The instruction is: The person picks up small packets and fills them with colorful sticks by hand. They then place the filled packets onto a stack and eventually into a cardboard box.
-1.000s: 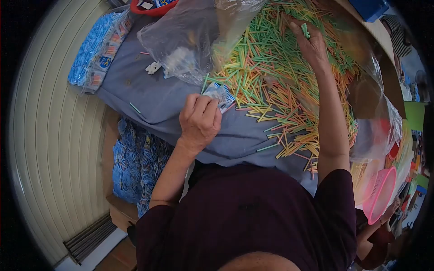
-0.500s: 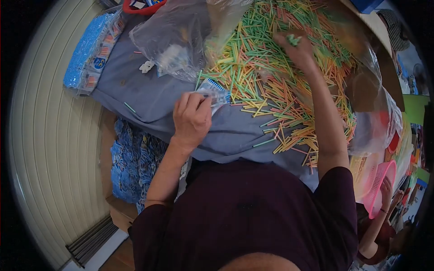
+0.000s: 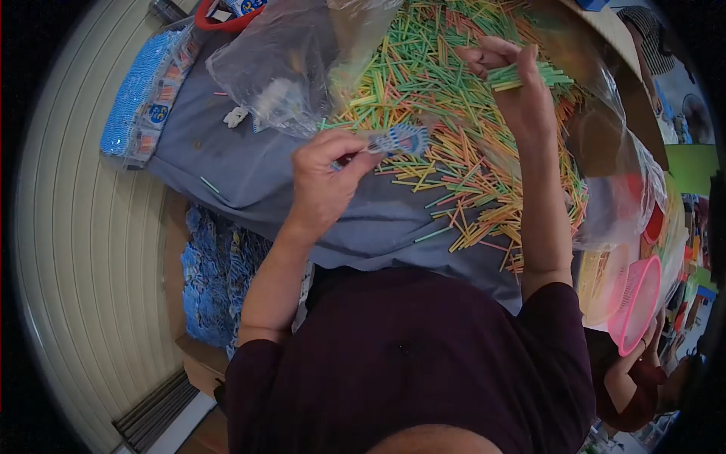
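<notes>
Grey cloth (image 3: 257, 168) bore loose sticks (image 3: 423, 83) far right! Left hand (image 3: 321, 178) pinched a packet (image 3: 406, 141); right hand (image 3: 529, 110) cradled green sticks (image 3: 508, 77), best held level.

Likely a small workshop, with heaped coloured sticks (image 3: 423, 83), boxed blue packets (image 3: 204, 280) and a co-worker (image 3: 641, 390).

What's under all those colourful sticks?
Grey-blue cloth shows beneath the loose sticks at the near edge. What lies under the thick pile can't be seen, because the sticks cover it.
</notes>
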